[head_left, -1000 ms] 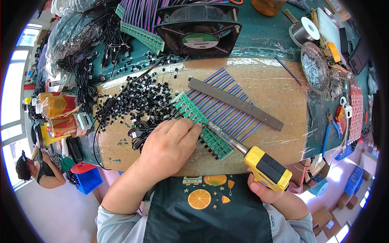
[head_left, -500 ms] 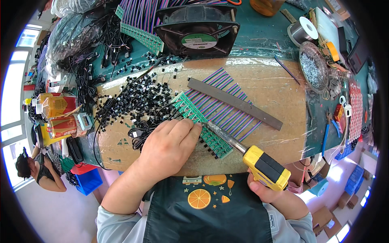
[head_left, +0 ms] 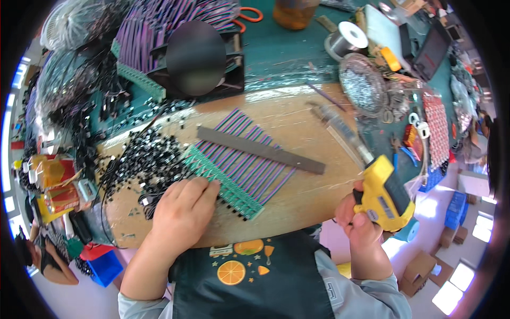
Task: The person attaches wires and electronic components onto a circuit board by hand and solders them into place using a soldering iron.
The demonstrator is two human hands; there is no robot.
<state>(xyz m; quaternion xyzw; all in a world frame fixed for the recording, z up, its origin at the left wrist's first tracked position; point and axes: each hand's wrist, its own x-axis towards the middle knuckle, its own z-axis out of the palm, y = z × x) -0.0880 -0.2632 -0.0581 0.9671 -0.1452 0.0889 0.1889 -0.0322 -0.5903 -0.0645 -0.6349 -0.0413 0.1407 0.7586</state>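
Note:
My right hand (head_left: 358,215) grips a yellow and black soldering gun (head_left: 387,194), raised over the board's right side. Its metal tip points up and left, smeared by motion and apart from the circuit boards. My left hand (head_left: 186,210) rests at the left edge of a row of joined green circuit boards (head_left: 228,183), fingers bent and pressed together. Whatever they pinch is hidden. Striped ribbon wires (head_left: 249,151) run up and right from the boards, with a flat grey-brown bar (head_left: 263,151) lying across them. Small black connectors (head_left: 146,157) are heaped beside my left hand.
Behind the brown work board stands a black fan (head_left: 234,72), beside bundled ribbon wires (head_left: 143,40). A solder spool (head_left: 348,40), a dish of small silvery bits (head_left: 363,84) and a pen (head_left: 326,97) lie at the back right. Another person (head_left: 50,258) sits far left.
The soldering gun has lifted off the circuit boards and swung right and up in my right hand. My left hand stays by the boards. The whole view has shifted, moving the bench things leftward.

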